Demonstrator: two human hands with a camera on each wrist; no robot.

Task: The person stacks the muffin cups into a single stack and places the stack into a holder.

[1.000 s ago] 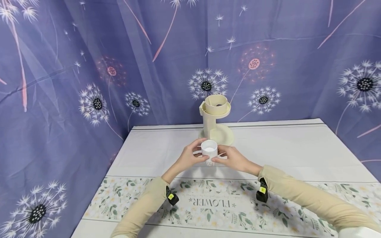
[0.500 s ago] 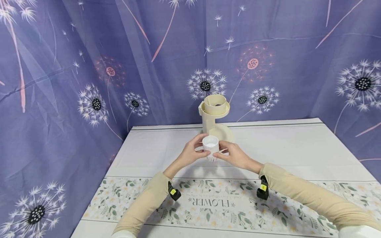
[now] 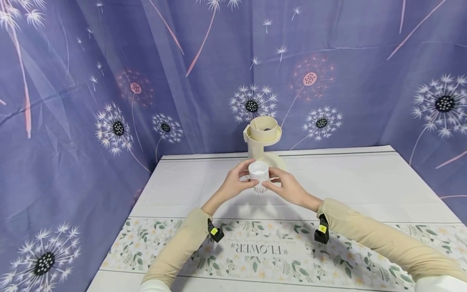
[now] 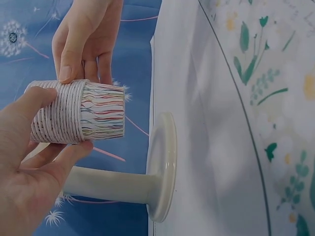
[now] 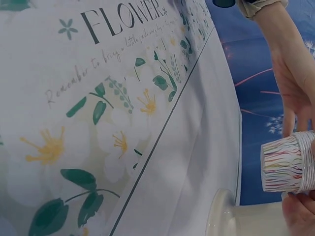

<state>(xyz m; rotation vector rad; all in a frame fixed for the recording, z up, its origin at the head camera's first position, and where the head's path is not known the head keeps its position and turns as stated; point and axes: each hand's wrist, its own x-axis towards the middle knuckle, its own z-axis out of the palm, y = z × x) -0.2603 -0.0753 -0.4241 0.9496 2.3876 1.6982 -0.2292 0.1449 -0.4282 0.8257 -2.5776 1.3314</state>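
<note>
A nested stack of white paper cupcake cups (image 3: 259,177) with thin coloured wavy lines is held above the table, its open end up. My left hand (image 3: 234,183) grips the stack from the left, thumb on the near side and fingers round it. From the opposite side my right hand (image 3: 289,188) holds it between thumb and fingers. The left wrist view shows the many stacked rims of the paper cups (image 4: 78,110) and the patterned wall of the end cup. Just behind the stack stands a cream stand (image 3: 255,151), its round base (image 3: 278,160) partly hidden by the cups and hands.
A cream cylinder (image 3: 263,130) sits in the ring at the top of the stand. Purple dandelion-print curtains (image 3: 204,48) hang behind and left of the table. A floral band (image 3: 182,251) lettered FLOWER crosses the white tablecloth (image 3: 350,182).
Both hands have moved the stack of paper cups a little farther forward, toward the stand, and slightly right. The hold looks the same, and the stand has stayed put.
</note>
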